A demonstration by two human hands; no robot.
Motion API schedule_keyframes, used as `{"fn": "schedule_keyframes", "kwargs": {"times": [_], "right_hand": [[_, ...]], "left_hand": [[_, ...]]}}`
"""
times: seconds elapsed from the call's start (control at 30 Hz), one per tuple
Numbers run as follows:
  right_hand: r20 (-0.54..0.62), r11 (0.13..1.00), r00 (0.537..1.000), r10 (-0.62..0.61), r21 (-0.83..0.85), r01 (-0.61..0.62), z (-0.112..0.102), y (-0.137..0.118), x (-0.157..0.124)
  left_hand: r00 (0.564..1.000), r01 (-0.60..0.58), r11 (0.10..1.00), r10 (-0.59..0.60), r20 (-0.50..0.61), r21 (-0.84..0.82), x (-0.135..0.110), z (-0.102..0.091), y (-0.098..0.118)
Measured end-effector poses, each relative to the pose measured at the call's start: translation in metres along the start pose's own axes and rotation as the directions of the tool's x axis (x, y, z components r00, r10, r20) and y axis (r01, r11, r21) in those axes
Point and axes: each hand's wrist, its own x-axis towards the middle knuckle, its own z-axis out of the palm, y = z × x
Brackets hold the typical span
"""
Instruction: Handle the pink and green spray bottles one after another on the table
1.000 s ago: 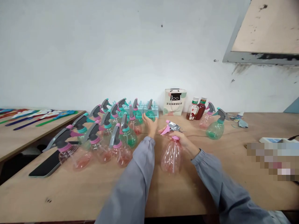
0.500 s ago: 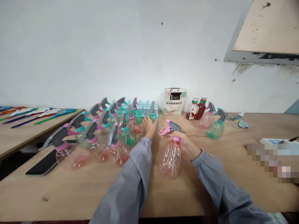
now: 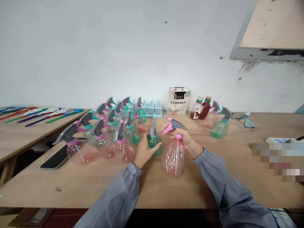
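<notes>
Head view: a long wooden table (image 3: 213,177) runs along a white wall. On its left half stands a crowd of pink and green spray bottles (image 3: 106,139), all upright. Just right of them, near the front middle, the pink spray bottle (image 3: 173,161) stands on the table, and the right hand (image 3: 185,139) has its fingers wrapped round the neck under the trigger head. Beside it to the left is the smaller green spray bottle (image 3: 153,141), upright, its body clasped by the left hand (image 3: 143,152). A dark phone (image 3: 55,158) lies flat at the far left edge.
</notes>
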Motion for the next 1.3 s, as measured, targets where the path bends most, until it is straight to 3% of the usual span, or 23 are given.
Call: {"fn": "schedule_keyframes", "kwargs": {"times": [0.13,0.33,0.6,0.7,0.9,1.13,1.3], "right_hand": [[-0.05,0.998,0.998,-0.029,-0.051,0.027,0.0,-0.001,-0.001],[-0.067,0.999,0.997,0.032,-0.041,-0.034,-0.005,0.003,0.003],[-0.058,0.991,0.99,-0.127,-0.047,0.124,-0.002,-0.001,0.004],[-0.068,0.996,0.996,-0.065,-0.068,0.061,-0.001,-0.001,0.003],[-0.209,0.989,0.967,-0.144,-0.017,0.144,0.004,0.001,-0.001],[-0.167,0.999,0.986,-0.021,-0.035,0.016,0.004,0.003,0.0],[-0.288,0.981,0.94,-0.185,-0.005,0.192,0.005,0.001,0.0]], "left_hand": [[1.0,-0.023,1.0,0.023,-0.014,0.002,-0.001,-0.001,0.001],[0.999,-0.039,0.999,0.039,-0.004,-0.015,0.0,0.0,0.001],[0.998,-0.059,0.998,0.059,0.005,0.004,0.0,0.002,-0.004],[0.999,-0.049,0.999,0.049,0.01,0.011,0.001,0.003,-0.005],[0.998,-0.069,0.998,0.068,0.013,0.014,0.001,0.002,-0.006],[0.997,-0.075,0.997,0.075,0.009,0.014,0.001,0.002,-0.005],[0.997,-0.079,0.997,0.079,0.012,0.011,0.001,0.003,-0.006]]}}
